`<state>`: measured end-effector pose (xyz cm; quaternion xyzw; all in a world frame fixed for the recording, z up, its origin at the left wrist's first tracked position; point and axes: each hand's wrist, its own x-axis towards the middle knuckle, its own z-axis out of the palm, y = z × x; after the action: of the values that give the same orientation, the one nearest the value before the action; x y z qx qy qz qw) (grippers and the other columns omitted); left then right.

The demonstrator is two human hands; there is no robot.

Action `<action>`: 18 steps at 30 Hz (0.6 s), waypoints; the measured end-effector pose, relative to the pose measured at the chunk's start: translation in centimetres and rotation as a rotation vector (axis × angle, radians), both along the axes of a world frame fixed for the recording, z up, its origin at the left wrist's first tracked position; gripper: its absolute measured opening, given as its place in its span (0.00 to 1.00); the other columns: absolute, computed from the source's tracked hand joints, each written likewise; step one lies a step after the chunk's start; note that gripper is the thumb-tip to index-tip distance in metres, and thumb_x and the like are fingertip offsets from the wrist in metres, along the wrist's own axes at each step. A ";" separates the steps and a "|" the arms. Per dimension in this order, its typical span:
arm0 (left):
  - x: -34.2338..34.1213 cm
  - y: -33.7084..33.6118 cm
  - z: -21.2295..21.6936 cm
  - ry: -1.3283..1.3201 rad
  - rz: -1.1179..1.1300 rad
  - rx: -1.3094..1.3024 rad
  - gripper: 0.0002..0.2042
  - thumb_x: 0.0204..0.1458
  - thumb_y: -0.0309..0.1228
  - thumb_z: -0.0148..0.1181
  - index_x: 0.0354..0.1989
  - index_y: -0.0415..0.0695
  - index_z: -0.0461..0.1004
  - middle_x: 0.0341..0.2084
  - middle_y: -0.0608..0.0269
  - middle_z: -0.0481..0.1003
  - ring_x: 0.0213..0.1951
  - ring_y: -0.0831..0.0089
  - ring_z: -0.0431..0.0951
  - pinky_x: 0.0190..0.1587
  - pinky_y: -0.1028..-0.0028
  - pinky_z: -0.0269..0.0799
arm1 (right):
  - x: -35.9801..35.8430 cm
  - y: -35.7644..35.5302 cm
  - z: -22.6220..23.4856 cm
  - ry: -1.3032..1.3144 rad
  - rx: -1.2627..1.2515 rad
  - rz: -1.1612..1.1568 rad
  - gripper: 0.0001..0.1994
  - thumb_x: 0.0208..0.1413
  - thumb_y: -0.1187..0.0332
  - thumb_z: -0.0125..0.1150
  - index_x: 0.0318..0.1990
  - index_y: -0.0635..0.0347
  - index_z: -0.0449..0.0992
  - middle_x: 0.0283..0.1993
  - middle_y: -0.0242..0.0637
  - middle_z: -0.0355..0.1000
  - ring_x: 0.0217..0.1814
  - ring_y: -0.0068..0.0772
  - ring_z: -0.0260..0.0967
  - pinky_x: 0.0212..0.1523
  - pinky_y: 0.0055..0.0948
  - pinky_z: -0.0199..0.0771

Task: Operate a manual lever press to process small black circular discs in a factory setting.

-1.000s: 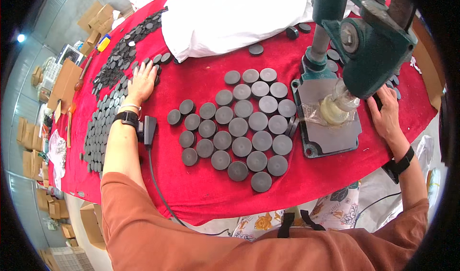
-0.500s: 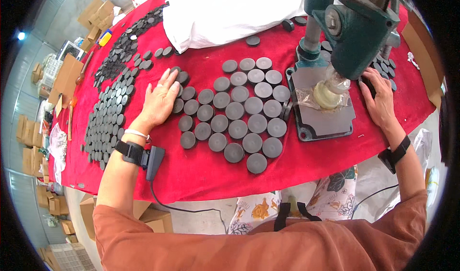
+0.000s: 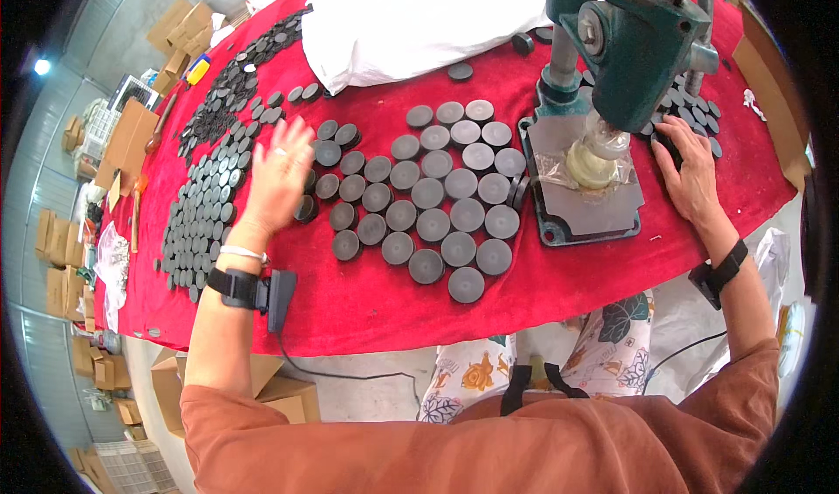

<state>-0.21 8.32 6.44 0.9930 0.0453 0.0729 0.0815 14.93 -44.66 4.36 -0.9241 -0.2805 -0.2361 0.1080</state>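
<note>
My left hand (image 3: 280, 179) is raised slightly over the left edge of a spread of dark grey round discs (image 3: 428, 192). Its fingers are stretched out and a little blurred, with nothing in them; a few discs are partly hidden beside it. To the right of a green hand press (image 3: 631, 66), my right hand (image 3: 690, 166) rests low on the cloth. Thumb and fingers curl round a black disc (image 3: 666, 151), only part of which shows. A pale rounded pad (image 3: 592, 163) under the press head stands over the grey base plate (image 3: 590, 214) with clear film on it.
Many smaller discs (image 3: 197, 232) lie at the left on the red cloth (image 3: 350, 315), with thin black pieces (image 3: 223, 109) behind. A white cloth bag (image 3: 419, 31) lies at the back. More discs (image 3: 695, 109) sit right of the press, near a cardboard sheet (image 3: 773, 100).
My left hand has lifted off the discs and moved slightly left, uncovering several at the upper left of the spread. My right hand stays beside the press on the disc.
</note>
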 end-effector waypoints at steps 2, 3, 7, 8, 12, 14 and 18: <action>-0.8 -1.9 -1.1 0.050 -0.004 -0.005 0.23 0.64 0.42 0.38 0.64 0.47 0.60 0.67 0.62 0.54 0.71 0.64 0.44 0.67 0.46 0.30 | 0.0 0.0 0.0 0.009 0.010 0.008 0.15 0.57 0.63 0.56 0.47 0.64 0.73 0.56 0.48 0.69 0.62 0.44 0.63 0.59 0.38 0.57; -1.1 -2.6 -1.3 0.059 -0.009 -0.004 0.23 0.63 0.42 0.40 0.64 0.46 0.60 0.67 0.61 0.54 0.71 0.64 0.44 0.66 0.44 0.30 | 0.1 -0.1 -0.1 0.001 0.006 0.006 0.15 0.57 0.63 0.56 0.47 0.64 0.73 0.56 0.48 0.69 0.62 0.44 0.63 0.59 0.38 0.57; -0.9 -4.1 -1.9 -0.011 -0.045 0.181 0.24 0.62 0.42 0.42 0.64 0.46 0.60 0.67 0.61 0.54 0.70 0.63 0.45 0.65 0.43 0.33 | 0.1 -0.1 -0.1 0.014 0.005 0.004 0.15 0.57 0.63 0.56 0.47 0.64 0.73 0.56 0.48 0.69 0.61 0.44 0.63 0.59 0.38 0.57; -0.8 -3.7 -1.7 -0.055 -0.031 0.172 0.24 0.62 0.42 0.42 0.64 0.47 0.60 0.67 0.61 0.54 0.70 0.63 0.45 0.65 0.43 0.34 | 0.1 -0.1 0.0 0.015 0.009 0.006 0.15 0.57 0.63 0.56 0.47 0.64 0.73 0.56 0.48 0.69 0.61 0.44 0.63 0.59 0.38 0.57; -0.4 -0.5 -0.5 -0.085 0.100 0.078 0.25 0.63 0.43 0.39 0.66 0.48 0.56 0.68 0.61 0.52 0.70 0.61 0.44 0.66 0.44 0.34 | 0.0 0.0 0.0 0.014 -0.002 -0.007 0.15 0.57 0.64 0.56 0.47 0.64 0.72 0.55 0.48 0.69 0.62 0.44 0.63 0.59 0.38 0.57; -1.0 0.6 -1.0 0.213 0.166 0.143 0.25 0.63 0.44 0.38 0.67 0.48 0.55 0.69 0.62 0.49 0.71 0.61 0.43 0.66 0.44 0.33 | 0.0 0.0 0.1 0.019 0.007 0.011 0.15 0.57 0.64 0.56 0.48 0.64 0.73 0.55 0.48 0.69 0.62 0.44 0.63 0.59 0.38 0.57; -2.0 1.2 -2.9 0.044 0.087 -0.028 0.27 0.63 0.45 0.38 0.68 0.46 0.52 0.69 0.55 0.47 0.71 0.56 0.41 0.68 0.52 0.36 | 0.1 -0.1 0.0 0.015 -0.001 0.005 0.15 0.57 0.64 0.56 0.48 0.64 0.72 0.55 0.48 0.69 0.62 0.43 0.63 0.59 0.38 0.57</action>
<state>-2.17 9.54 3.50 0.9902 0.0914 0.0538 0.0912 15.01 -44.73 4.40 -0.9252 -0.2821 -0.2288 0.1103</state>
